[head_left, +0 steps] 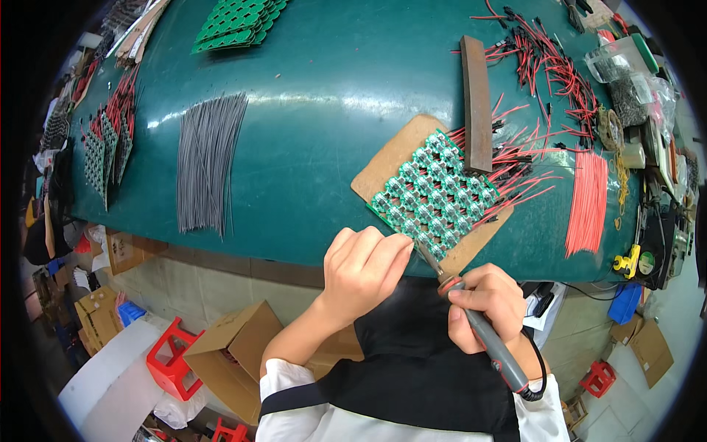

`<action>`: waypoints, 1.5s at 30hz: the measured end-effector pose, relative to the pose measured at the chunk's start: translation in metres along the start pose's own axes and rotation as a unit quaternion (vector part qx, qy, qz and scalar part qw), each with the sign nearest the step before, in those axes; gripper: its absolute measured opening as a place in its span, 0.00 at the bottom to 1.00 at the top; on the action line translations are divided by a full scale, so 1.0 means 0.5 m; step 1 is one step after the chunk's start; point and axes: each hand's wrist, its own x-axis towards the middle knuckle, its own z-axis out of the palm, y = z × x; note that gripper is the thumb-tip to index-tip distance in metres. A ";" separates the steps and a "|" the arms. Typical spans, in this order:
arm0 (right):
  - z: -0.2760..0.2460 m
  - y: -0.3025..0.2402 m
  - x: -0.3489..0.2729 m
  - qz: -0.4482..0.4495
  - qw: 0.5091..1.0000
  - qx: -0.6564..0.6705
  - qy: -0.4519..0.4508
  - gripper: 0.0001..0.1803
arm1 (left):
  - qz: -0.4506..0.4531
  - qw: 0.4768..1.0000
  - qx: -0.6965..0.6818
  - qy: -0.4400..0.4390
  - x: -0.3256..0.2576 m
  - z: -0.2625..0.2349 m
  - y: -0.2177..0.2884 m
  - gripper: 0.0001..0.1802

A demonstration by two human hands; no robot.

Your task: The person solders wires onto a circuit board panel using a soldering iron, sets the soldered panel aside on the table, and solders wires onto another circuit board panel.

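Note:
My right hand (495, 298) grips a grey soldering iron (499, 352) by its handle, and the iron's tip points up and left to the near corner of a green circuit board panel (434, 193). Close beside that tip, my left hand (362, 267) is closed in a pinch at the panel's near left edge; whatever its fingers hold is hidden. The panel carries rows of small components and lies on a brown backing board (394, 155). Red and black wires (526, 173) fan out from its right side. A rusty metal bar (476, 103) rests across those wires.
On the green table (309, 177) lie a bundle of grey wires (210, 166), a red wire bundle (587, 202) and stacked green panels (239, 23). Wired panels (109, 151) stand at left. Loose connector wires (560, 70) spread at far right. Cardboard boxes (236, 353) sit below the table.

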 end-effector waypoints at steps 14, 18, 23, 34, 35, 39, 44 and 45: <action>-0.044 0.052 0.063 0.013 0.991 0.105 -0.086 0.07 | 0.008 0.996 0.030 0.084 -0.020 0.003 0.005 0.12; -0.047 0.070 0.078 -0.001 0.985 0.135 -0.111 0.08 | 0.005 0.996 0.036 0.079 -0.019 0.009 0.010 0.12; -0.050 0.079 0.092 0.007 0.980 0.144 -0.134 0.10 | 0.003 0.997 0.039 0.067 -0.015 0.011 0.011 0.12; -0.079 0.093 0.110 -0.026 0.980 0.153 -0.126 0.09 | -0.091 0.994 -0.027 0.044 0.010 0.004 0.037 0.10; -0.081 0.096 0.111 -0.015 0.981 0.149 -0.125 0.09 | -0.062 0.997 -0.012 0.055 0.017 0.011 0.034 0.10; -0.078 0.106 0.110 -0.010 0.981 0.141 -0.130 0.08 | -0.045 0.998 0.012 0.042 0.031 0.024 0.029 0.11; -0.078 0.116 0.111 -0.014 0.980 0.148 -0.135 0.09 | -0.049 0.998 0.012 0.032 0.035 0.021 0.029 0.11; -0.079 0.117 0.112 -0.009 0.979 0.151 -0.134 0.09 | -0.055 0.998 0.006 0.033 0.035 0.021 0.029 0.11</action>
